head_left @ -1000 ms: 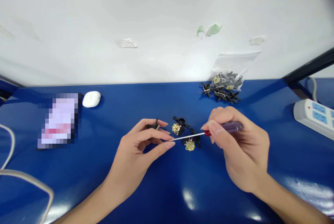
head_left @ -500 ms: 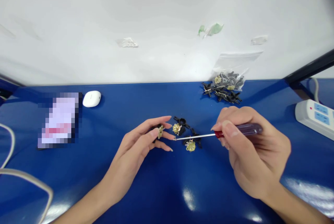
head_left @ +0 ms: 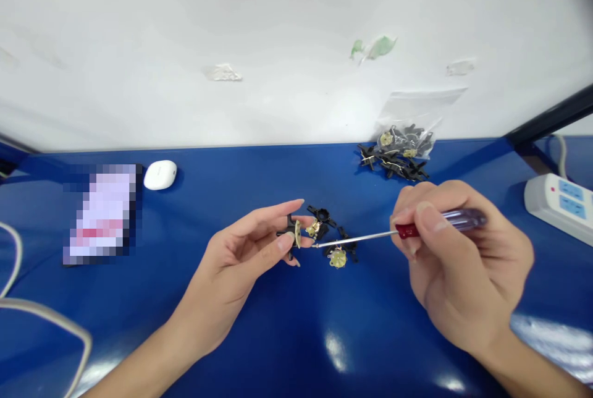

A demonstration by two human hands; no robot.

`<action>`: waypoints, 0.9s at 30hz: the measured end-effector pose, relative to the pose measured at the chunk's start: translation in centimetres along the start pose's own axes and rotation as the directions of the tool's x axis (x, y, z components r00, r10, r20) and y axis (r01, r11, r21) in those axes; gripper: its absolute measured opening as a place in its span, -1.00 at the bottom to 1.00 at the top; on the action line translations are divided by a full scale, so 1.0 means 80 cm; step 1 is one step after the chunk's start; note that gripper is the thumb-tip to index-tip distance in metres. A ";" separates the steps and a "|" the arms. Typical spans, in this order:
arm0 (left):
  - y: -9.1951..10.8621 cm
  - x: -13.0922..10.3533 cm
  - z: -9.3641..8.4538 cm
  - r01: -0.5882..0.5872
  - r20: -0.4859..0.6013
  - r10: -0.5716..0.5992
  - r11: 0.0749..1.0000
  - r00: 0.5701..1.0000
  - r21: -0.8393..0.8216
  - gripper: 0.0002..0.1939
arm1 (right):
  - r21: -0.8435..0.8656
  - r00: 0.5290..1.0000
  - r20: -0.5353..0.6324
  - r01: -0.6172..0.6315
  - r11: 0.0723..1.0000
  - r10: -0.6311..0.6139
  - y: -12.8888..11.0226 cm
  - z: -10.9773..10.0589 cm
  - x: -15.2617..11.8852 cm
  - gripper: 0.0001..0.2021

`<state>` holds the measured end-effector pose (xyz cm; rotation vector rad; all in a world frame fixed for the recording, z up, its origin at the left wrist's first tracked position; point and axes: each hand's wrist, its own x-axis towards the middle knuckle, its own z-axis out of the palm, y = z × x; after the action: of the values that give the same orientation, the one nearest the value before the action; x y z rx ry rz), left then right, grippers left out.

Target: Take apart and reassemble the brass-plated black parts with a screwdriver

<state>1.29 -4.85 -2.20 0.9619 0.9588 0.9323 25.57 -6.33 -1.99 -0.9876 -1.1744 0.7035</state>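
Observation:
Between the thumb and fingers of my left hand (head_left: 241, 256) is a small black plastic part with a brass-coloured plate (head_left: 298, 233), turned nearly edge-on. My right hand (head_left: 458, 262) is closed around the red and purple handle of a screwdriver (head_left: 359, 239). Its thin shaft points left, and a tiny piece, perhaps a screw, shows at the tip close to my left fingertips. Just beyond, on the blue table, lie a black ring-shaped part (head_left: 323, 215) and a brass-coloured disc (head_left: 337, 258) among other black pieces, partly behind the shaft.
A clear plastic bag (head_left: 407, 132) of black and brass-coloured parts leans on the white wall, with loose black parts (head_left: 393, 164) before it. At left are a blurred phone (head_left: 106, 212), a white case (head_left: 160, 175) and a cable (head_left: 55, 309). A power strip (head_left: 563, 203) sits at right.
My left hand has turned the held part, so more of its black body shows and its plate sits farther right. My right hand has moved right with the screwdriver.

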 end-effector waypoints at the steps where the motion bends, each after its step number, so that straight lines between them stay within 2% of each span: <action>1: 0.000 0.000 0.000 0.005 0.005 -0.005 1.000 1.000 -0.014 -0.68 | 0.006 1.000 0.000 -0.005 1.000 0.005 0.000 0.000 0.000 -0.74; 8: 0.000 0.001 0.003 0.039 0.075 -0.036 0.999 0.996 -0.038 -0.82 | -0.039 1.000 0.008 0.030 0.999 -0.030 0.003 0.001 0.000 -0.72; 23: -0.002 0.001 0.000 0.097 0.116 -0.081 0.986 0.990 -0.138 -0.82 | -0.059 0.992 0.044 0.117 0.991 -0.114 0.003 0.002 -0.002 -0.77; 27: -0.002 0.002 0.000 0.086 0.113 -0.069 0.985 0.991 -0.147 -0.83 | -0.077 0.984 0.066 0.172 0.982 -0.167 0.006 0.001 0.001 -0.77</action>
<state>1.34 -4.77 -2.43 0.8314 0.8164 0.8660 25.55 -6.01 -2.40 -0.9273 -1.3317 0.5554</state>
